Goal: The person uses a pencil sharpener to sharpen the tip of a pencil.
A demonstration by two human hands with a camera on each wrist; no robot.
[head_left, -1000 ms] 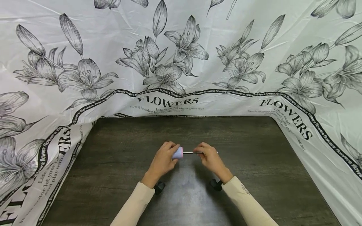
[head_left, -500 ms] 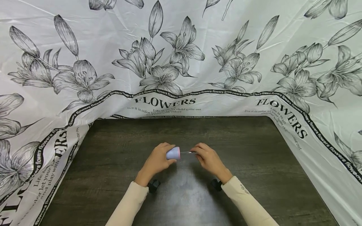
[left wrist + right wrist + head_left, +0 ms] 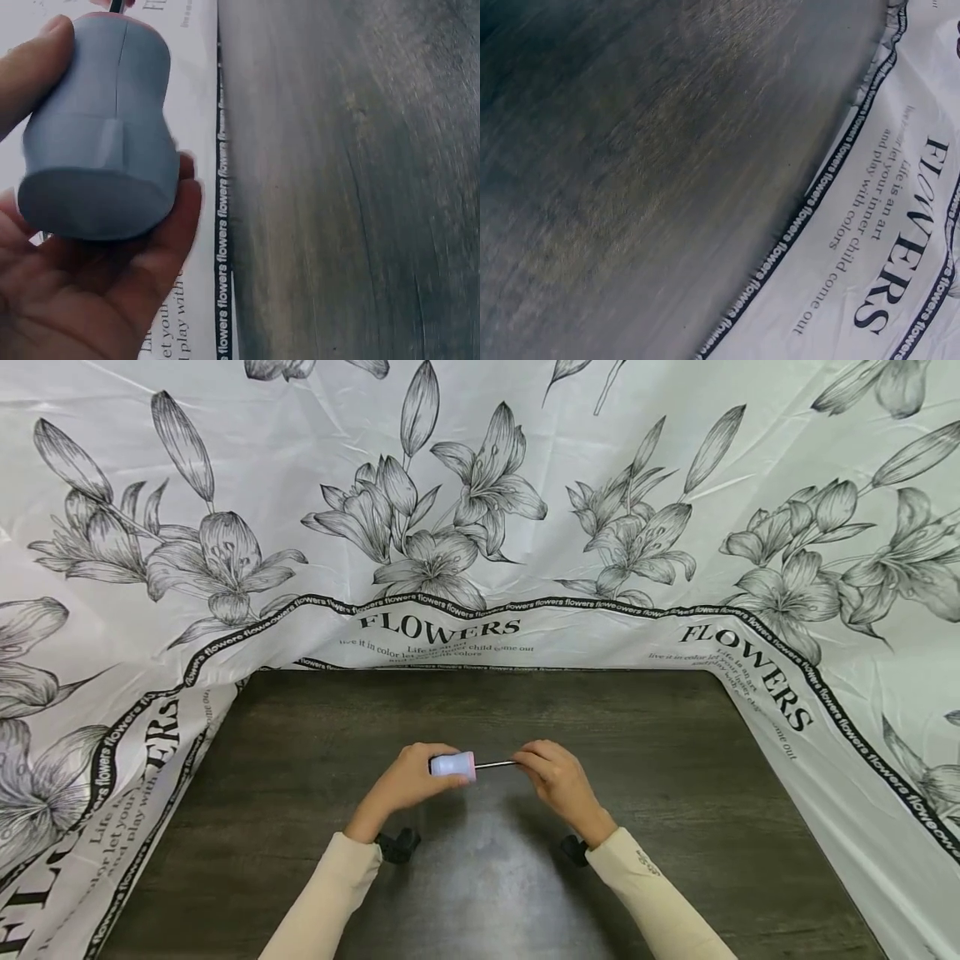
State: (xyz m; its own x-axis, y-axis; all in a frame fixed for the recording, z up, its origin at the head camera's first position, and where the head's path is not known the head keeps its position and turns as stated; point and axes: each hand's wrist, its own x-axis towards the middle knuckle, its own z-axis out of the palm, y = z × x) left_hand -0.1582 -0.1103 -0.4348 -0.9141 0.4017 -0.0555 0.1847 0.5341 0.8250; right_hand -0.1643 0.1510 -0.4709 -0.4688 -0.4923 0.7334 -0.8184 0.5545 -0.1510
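A screwdriver with a pale blue-lavender handle (image 3: 453,765), a pink collar and a thin metal shaft (image 3: 491,765) is held level above the table. My left hand (image 3: 408,781) grips the handle, thumb on the near side and fingers on the far side. The left wrist view shows the handle's wide, flat butt end (image 3: 97,202) with that hand's fingers curled about it. With bent fingers my right hand (image 3: 558,781) pinches the shaft near its far end; the tip is hidden behind those fingers. In the right wrist view the right hand's grip is out of sight.
Below lies a dark wood-grain table (image 3: 480,710). White cloth (image 3: 615,643) with black flower drawings and "FLOWERS" lettering borders it at the back and both sides. Black straps with small devices (image 3: 399,845) sit at both wrists.
My left hand has moved left with the handle, drawing the shaft through the right hand's fingers. The tip that stuck out past the right hand is hidden now. The right hand hardly moved.
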